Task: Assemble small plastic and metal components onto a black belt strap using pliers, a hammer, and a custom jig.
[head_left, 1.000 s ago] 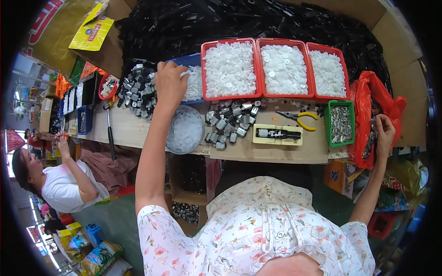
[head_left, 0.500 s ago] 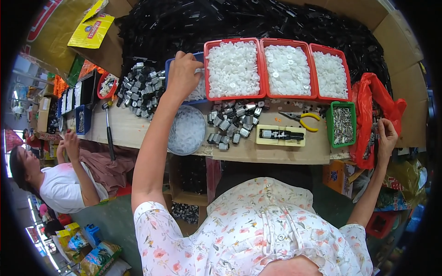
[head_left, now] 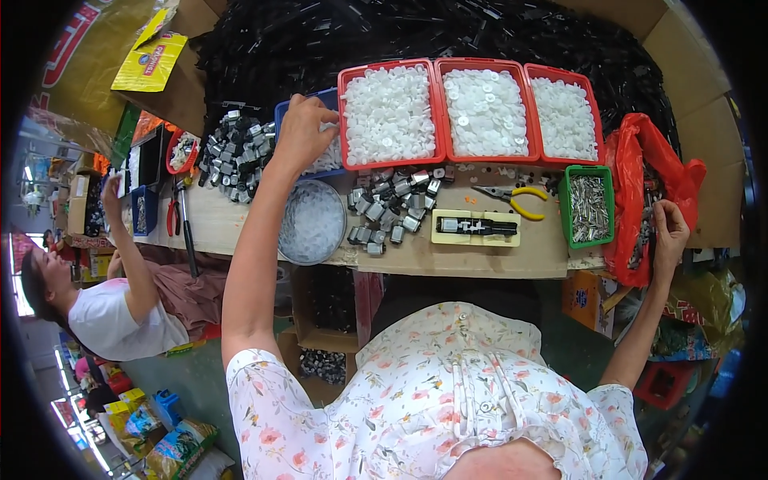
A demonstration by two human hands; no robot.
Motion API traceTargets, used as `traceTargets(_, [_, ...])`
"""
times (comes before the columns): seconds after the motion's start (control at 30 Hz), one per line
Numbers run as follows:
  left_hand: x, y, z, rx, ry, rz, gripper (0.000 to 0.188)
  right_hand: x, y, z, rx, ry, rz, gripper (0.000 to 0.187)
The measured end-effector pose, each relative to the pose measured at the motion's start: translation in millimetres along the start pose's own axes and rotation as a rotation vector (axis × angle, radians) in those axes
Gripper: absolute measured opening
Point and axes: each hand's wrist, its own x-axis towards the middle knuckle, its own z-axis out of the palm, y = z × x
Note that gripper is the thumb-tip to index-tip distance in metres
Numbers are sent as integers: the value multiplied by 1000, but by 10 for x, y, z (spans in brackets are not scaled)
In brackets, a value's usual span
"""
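Note:
My left hand (head_left: 306, 132) is over a blue bin (head_left: 282, 112) of small whitish plastic parts, its fingers curled together; whatever is between the fingertips is hidden. At the right, my right hand (head_left: 670, 228) is at the edge of a red plastic bag (head_left: 626, 172) holding small dark parts. Its thumb and fingers are pinched together, with anything between them too small to name. Between the hands, a cream fixture (head_left: 475, 239) holds a black and silver part (head_left: 478, 227). A round tub (head_left: 312, 222) of translucent pieces stands under my left forearm.
Three red bins (head_left: 390, 162) of white plastic pieces stand before a big heap of black parts (head_left: 416, 28). Yellow-handled pliers (head_left: 528, 204), a green bin (head_left: 566, 204) of metal pins and piles of silver-black pieces (head_left: 392, 204) lie nearer. A co-worker (head_left: 120, 312) sits left, near a hammer (head_left: 188, 232).
My view has shifted slightly, moving the bench left and up. My hands stay at the blue bin and the red bag. The co-worker's arm has risen toward the white pieces.

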Motion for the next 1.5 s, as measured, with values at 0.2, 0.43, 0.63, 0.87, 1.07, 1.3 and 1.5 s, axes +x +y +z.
traceTargets(0.2, [-27,-163,16,-164,117,8,14,-37,-151,66,-28,17,-29,12])
traceTargets(0.43, [-95,-86,-267,-1062,213,-346,17,7,-207,120,2,70,-32,14])
traceTargets(0.63, [-462,-130,-480,-1159,275,-400,17,75,-105,119,59,-11,-54,16])
traceTargets(0.87, [-1084,-207,-524,-597,272,-347,18,80,-241,301,101,51,-61,13])
traceTargets(1.07, [-1345,-10,-472,-441,170,-337,22,166,-170,299,126,-42,-128,13])
traceTargets(1.3, [-1270,-54,-221,-196,129,-188,17,125,-262,372,107,-57,-152,11])
traceTargets(1.5, [-1218,-119,-142,-49,60,-41,14,68,-497,383,50,-64,-163,9])
